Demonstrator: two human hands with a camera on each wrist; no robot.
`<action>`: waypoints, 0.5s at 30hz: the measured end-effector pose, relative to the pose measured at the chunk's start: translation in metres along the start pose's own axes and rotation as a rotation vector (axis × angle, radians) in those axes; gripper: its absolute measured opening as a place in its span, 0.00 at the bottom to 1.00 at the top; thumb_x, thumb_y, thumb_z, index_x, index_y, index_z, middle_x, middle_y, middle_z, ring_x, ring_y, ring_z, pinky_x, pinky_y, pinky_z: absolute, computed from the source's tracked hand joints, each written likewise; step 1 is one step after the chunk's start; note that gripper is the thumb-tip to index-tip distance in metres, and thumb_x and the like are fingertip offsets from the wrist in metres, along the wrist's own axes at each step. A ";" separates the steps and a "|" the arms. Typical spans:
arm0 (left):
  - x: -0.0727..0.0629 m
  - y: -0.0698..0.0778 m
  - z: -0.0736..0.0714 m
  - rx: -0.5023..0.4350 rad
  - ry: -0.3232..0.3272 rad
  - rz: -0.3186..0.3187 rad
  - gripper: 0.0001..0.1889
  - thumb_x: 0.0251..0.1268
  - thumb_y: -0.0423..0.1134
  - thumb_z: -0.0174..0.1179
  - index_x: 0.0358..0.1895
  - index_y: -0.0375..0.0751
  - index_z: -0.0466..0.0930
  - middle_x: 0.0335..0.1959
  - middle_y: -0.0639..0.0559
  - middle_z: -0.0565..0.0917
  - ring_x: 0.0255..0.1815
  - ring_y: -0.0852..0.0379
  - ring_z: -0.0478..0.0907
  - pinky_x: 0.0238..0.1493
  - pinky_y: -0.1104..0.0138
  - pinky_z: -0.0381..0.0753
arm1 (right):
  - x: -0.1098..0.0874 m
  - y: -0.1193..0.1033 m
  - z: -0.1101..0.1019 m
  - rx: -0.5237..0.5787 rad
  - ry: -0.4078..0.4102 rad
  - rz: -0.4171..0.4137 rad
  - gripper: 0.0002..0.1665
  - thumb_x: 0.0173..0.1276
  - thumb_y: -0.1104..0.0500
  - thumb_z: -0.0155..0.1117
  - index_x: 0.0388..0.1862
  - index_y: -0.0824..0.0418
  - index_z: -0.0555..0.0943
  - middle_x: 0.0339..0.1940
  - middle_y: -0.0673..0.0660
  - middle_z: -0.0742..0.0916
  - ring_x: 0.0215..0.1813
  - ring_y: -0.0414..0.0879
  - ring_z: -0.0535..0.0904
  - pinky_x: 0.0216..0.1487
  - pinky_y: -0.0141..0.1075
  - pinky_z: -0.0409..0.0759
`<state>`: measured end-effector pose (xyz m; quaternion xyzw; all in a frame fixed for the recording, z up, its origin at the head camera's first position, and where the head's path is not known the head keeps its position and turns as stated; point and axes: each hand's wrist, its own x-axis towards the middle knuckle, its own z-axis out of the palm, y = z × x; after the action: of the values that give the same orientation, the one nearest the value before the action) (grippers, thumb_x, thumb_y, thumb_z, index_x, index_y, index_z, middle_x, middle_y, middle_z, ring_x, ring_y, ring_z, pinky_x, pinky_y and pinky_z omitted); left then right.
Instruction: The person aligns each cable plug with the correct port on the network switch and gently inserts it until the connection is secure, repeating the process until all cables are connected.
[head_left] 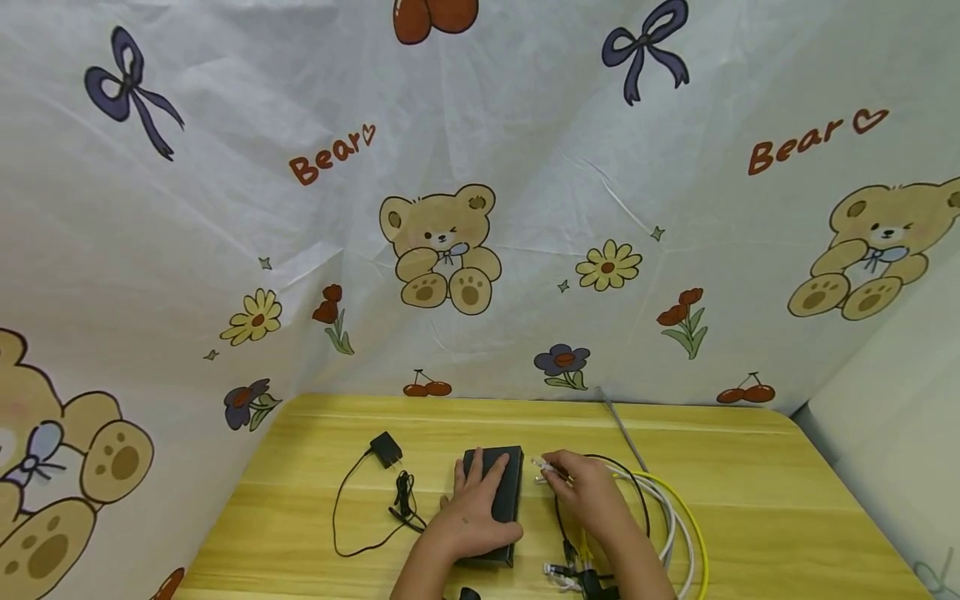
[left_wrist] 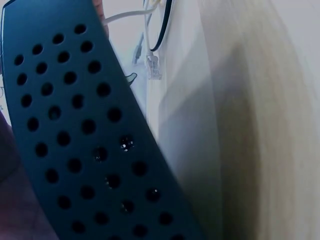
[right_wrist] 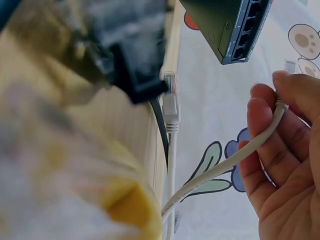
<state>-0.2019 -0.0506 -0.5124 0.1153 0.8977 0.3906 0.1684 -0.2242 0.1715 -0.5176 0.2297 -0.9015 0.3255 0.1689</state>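
A black network switch [head_left: 510,487] lies on the table, and my left hand [head_left: 471,518] rests on its top with the fingers spread. Its perforated side [left_wrist: 75,125] fills much of the left wrist view. To the right of it, my right hand [head_left: 588,492] pinches a white Ethernet cable [right_wrist: 215,172] close behind its clear plug [head_left: 540,463]. The plug is apart from the switch, whose row of ports [right_wrist: 247,30] faces that side in the right wrist view. A second white cable's plug [right_wrist: 171,102] hangs beside the held one.
Left of the switch lies a black power adapter [head_left: 386,450] with a thin cord and a tied bundle [head_left: 403,496]. Yellow cable [head_left: 693,533], white and black cables with several plugs [head_left: 558,571] lie around my right forearm. A patterned cloth [head_left: 525,333] stands behind the wooden table [head_left: 780,500].
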 end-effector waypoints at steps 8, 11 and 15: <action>-0.001 -0.001 -0.001 0.000 -0.018 -0.010 0.50 0.52 0.54 0.66 0.80 0.67 0.50 0.83 0.43 0.38 0.80 0.31 0.28 0.57 0.19 0.43 | -0.002 0.001 0.002 -0.023 0.055 -0.024 0.11 0.57 0.67 0.75 0.39 0.55 0.88 0.34 0.48 0.89 0.34 0.38 0.85 0.33 0.30 0.81; -0.002 -0.001 -0.001 0.004 -0.024 -0.008 0.50 0.52 0.55 0.66 0.80 0.68 0.50 0.83 0.43 0.38 0.80 0.31 0.28 0.57 0.19 0.44 | -0.002 0.001 0.003 -0.032 0.053 -0.019 0.12 0.57 0.67 0.76 0.38 0.54 0.89 0.35 0.48 0.89 0.33 0.38 0.85 0.32 0.30 0.80; -0.001 0.000 -0.001 0.018 -0.022 -0.003 0.50 0.52 0.55 0.66 0.80 0.67 0.49 0.83 0.44 0.37 0.80 0.31 0.28 0.58 0.20 0.45 | 0.000 0.002 0.004 -0.053 0.052 -0.011 0.11 0.57 0.66 0.76 0.37 0.54 0.89 0.35 0.48 0.89 0.34 0.40 0.85 0.33 0.30 0.80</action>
<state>-0.2018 -0.0520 -0.5116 0.1195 0.8994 0.3812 0.1777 -0.2256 0.1703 -0.5210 0.2217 -0.9039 0.3064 0.2001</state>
